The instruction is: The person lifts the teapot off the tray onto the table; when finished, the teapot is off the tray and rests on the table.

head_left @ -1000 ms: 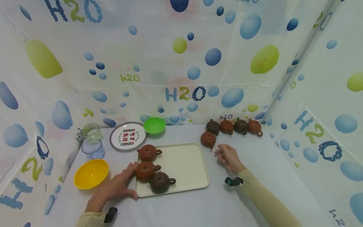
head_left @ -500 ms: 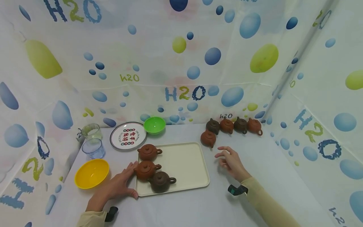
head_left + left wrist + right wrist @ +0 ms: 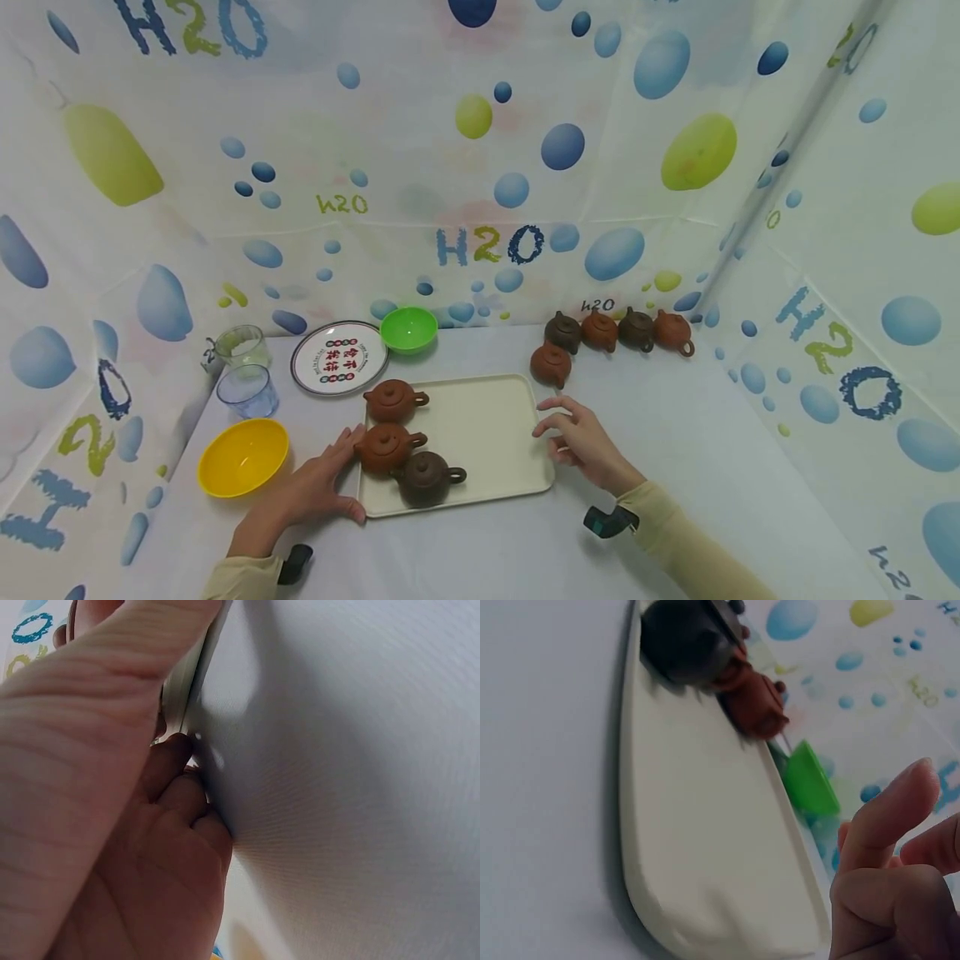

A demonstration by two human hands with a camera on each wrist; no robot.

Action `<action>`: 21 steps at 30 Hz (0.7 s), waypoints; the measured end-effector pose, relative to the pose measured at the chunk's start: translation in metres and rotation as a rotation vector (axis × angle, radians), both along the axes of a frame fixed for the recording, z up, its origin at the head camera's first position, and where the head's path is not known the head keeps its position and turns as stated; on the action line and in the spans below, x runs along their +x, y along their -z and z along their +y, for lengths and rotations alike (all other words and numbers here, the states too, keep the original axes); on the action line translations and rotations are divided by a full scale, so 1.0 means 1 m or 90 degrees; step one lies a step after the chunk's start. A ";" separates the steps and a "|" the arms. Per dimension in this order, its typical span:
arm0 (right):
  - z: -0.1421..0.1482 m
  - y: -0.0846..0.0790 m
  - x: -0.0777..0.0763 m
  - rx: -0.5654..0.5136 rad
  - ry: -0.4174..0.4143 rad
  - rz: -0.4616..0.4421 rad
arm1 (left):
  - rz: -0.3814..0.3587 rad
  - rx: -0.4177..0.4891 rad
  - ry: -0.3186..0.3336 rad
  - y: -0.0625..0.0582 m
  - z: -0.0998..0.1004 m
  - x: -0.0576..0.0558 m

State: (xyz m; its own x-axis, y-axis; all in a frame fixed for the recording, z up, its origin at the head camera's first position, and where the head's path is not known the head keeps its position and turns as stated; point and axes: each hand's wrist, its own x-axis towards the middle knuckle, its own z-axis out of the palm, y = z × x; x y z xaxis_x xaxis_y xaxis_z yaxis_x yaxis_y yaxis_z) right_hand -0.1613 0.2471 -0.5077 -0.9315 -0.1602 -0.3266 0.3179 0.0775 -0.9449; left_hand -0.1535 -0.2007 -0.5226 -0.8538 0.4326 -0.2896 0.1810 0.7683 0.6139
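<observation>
In the head view my left hand [image 3: 311,487] rests at the left edge of a cream tray [image 3: 483,433], fingers stretched along it and thumb by the front corner. Beside those fingers, a reddish-brown teapot [image 3: 386,450] sits on the tray. Behind it stands another reddish-brown teapot [image 3: 390,402], and in front a dark brown teapot [image 3: 424,481]. My right hand [image 3: 588,446] hovers by the tray's right edge, fingers loosely bent around nothing. The right wrist view shows that hand's fingers [image 3: 896,814] with the tray's bare part beside them. The left wrist view shows mostly palm and white cloth.
Back right, several teapots form a row, with a reddish-brown teapot [image 3: 551,365] in front. Left and behind the tray are a yellow bowl [image 3: 243,458], two glasses, a white plate [image 3: 340,358] and a green bowl [image 3: 408,331]. Patterned curtains enclose the table.
My right hand first drew back slightly from near the front teapot at the right, then moved left to the tray's right edge. The left hand and the teapots stayed put.
</observation>
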 end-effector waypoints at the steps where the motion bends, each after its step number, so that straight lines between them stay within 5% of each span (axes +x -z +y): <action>1: -0.004 0.000 0.002 -0.004 -0.014 0.000 | -0.001 -0.001 -0.001 0.000 0.000 0.000; 12: -0.052 0.014 0.007 -0.014 -0.222 -0.018 | -0.011 -0.008 -0.009 -0.001 0.000 0.000; 21: -0.091 0.027 0.008 -0.006 -0.307 -0.008 | -0.002 0.004 -0.001 0.000 -0.001 0.000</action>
